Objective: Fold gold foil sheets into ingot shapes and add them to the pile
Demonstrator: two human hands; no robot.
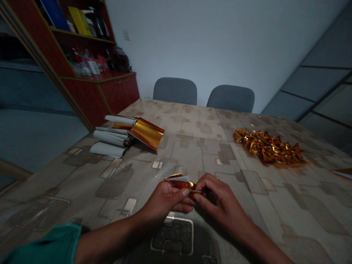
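In the head view, your left grip point(165, 200) and right grip point(220, 205) meet just above the surface point(291, 209), both closed on one small piece of gold foil point(180, 182), its white back showing along the top edge. The left grip pinches the piece between thumb and fingers from one side and the right comes at it from the other, so the two seem to share the hold, which would keep the folded foil from springing open. A thin end of the foil pokes out between them toward the right grip. Ahead and to the left of the grips lie gold foil sheets point(147, 134) and white rolled sheets point(110, 139), loosely stacked, perhaps so that one lifts off easily. Ahead and to the right of the right grip sits a heap of folded gold pieces point(268, 148), apart from the sheets, likely to keep the two from mixing. A teal sleeve point(41, 245) shows at the frame's lower left.
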